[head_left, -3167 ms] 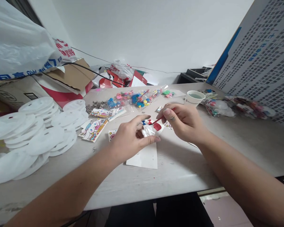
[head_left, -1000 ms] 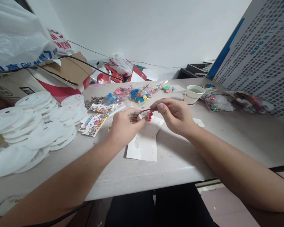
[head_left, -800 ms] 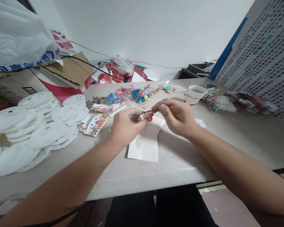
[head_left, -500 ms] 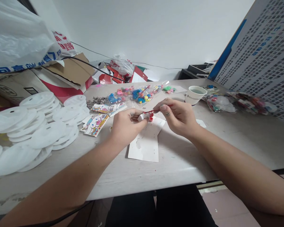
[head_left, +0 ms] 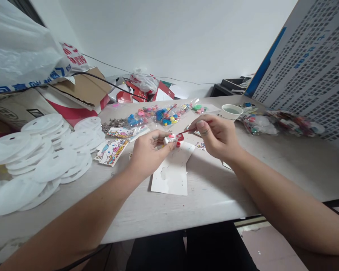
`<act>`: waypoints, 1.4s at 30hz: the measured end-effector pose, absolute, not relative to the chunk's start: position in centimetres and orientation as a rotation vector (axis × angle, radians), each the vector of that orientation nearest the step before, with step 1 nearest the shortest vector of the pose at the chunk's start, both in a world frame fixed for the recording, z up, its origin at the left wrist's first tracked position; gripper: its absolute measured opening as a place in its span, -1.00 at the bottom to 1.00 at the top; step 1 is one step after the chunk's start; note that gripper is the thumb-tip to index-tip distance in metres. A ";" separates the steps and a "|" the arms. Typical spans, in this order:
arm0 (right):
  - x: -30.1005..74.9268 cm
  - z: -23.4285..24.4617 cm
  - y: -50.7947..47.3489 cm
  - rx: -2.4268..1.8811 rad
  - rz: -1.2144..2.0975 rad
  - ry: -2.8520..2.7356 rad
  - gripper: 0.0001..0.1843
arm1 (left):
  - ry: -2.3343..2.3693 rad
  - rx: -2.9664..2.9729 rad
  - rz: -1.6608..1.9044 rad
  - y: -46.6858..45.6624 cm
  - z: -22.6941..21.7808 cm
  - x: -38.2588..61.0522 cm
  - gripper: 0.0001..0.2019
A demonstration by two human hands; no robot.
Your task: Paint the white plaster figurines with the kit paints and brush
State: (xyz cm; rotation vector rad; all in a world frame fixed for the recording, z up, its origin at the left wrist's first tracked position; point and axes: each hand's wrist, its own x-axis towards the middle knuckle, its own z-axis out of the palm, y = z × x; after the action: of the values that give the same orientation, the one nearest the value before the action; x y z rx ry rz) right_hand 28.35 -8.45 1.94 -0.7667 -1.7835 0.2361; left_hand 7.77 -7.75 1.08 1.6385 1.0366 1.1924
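Observation:
My left hand (head_left: pixel 151 148) is closed around a small white figurine (head_left: pixel 169 140) with a red patch on top; its lower part is hidden by my fingers. At the same fingertips is a small red pot (head_left: pixel 178 144), partly covered. In a pinch, my right hand (head_left: pixel 214 135) holds a thin red paintbrush (head_left: pixel 188 131), its end pointing left, close to the figurine. I cannot tell whether the two touch. Beneath my hands lies a white card (head_left: pixel 172 178) with a torn spot on its surface.
White discs (head_left: pixel 55 163) are piled at left, beside printed cartoon cards (head_left: pixel 113 152). Clear bags of colourful pots (head_left: pixel 166 116) lie farther back. A paper cup of liquid (head_left: pixel 231 112) stands behind my right hand, with more filled bags (head_left: pixel 260 124) to its right. Cardboard boxes (head_left: pixel 19 105) stand back left.
My right hand has drawn slightly right, away from my left fingers, with the paintbrush. The figurine's top and red patch now show more clearly. The view has shifted a little.

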 end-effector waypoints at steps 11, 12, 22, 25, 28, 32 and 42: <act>28.2 2.0 -8.5 -0.746 0.221 -1.854 -0.79 | 0.939 1.610 1.182 -7.7 0.9 7.7 -0.73; 28.3 2.1 -8.5 -0.750 0.219 -1.844 -0.78 | 0.943 1.603 1.182 -7.7 0.8 7.7 -0.73; 28.1 2.1 -8.5 -0.680 0.194 -1.899 -0.81 | 0.934 1.643 1.155 -7.7 0.9 7.7 -0.74; 28.4 2.1 -8.4 -0.758 0.182 -1.855 -0.78 | 0.944 1.634 1.159 -7.8 1.0 7.7 -0.76; 28.3 2.2 -8.5 -0.711 0.170 -1.826 -0.78 | 0.949 1.609 1.161 -7.7 1.0 7.8 -0.75; 27.8 2.3 -8.6 -0.613 0.112 -1.917 -0.81 | 0.971 1.617 1.177 -7.6 0.9 7.7 -0.73; 27.7 2.1 -8.5 -0.617 -0.010 -1.952 -0.84 | 0.985 1.596 1.215 -7.8 1.0 7.6 -0.72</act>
State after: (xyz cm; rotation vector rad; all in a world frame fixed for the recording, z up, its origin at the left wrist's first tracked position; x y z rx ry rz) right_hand 27.66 -8.46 2.11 -0.6171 -1.9517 -0.0101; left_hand 7.59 -7.76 1.03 1.5959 0.9845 1.2152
